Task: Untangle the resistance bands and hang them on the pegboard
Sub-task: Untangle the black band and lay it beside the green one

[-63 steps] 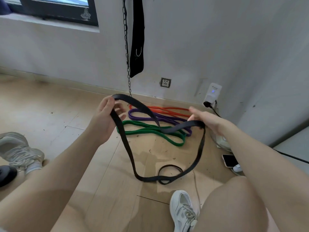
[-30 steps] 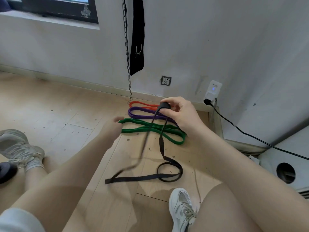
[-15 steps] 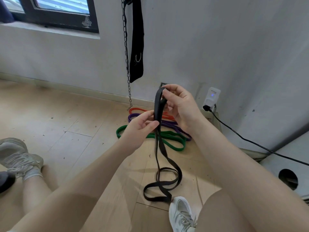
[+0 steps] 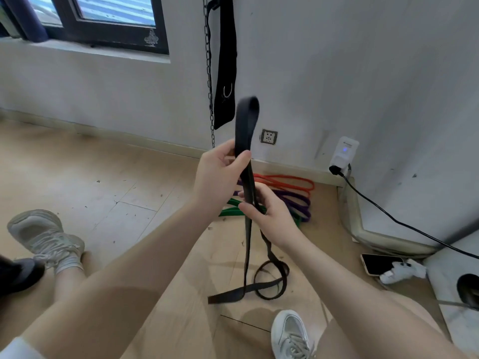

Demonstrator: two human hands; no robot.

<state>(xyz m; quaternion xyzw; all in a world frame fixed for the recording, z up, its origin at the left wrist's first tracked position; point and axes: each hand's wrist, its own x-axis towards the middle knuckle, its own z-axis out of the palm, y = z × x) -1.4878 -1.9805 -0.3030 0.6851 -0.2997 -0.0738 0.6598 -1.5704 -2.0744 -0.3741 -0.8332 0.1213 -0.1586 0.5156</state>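
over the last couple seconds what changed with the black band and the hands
The black band, earlier stretched wide between both hands, is now gathered into a vertical double strand. The left hand let go, then re-gripped it higher, lifting the top loop; the right hand slid to pinch it below. Its tail is still coiled on the floor. The orange, purple and green bands stayed put.

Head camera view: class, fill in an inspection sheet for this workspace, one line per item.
Surface: pale wooden floor, scuffed and speckled.
Job's things: long black rubber resistance band held up, lower end looped on floor; green, purple and orange-red bands lying by the wall. No pegboard seen.
Clutter: black phone on floor.
Grippers: left hand grip pinches band high; right hand grip closed lower.
Cables: black cable from white wall plug.
Surroundings: hanging metal chain, black strap, window.
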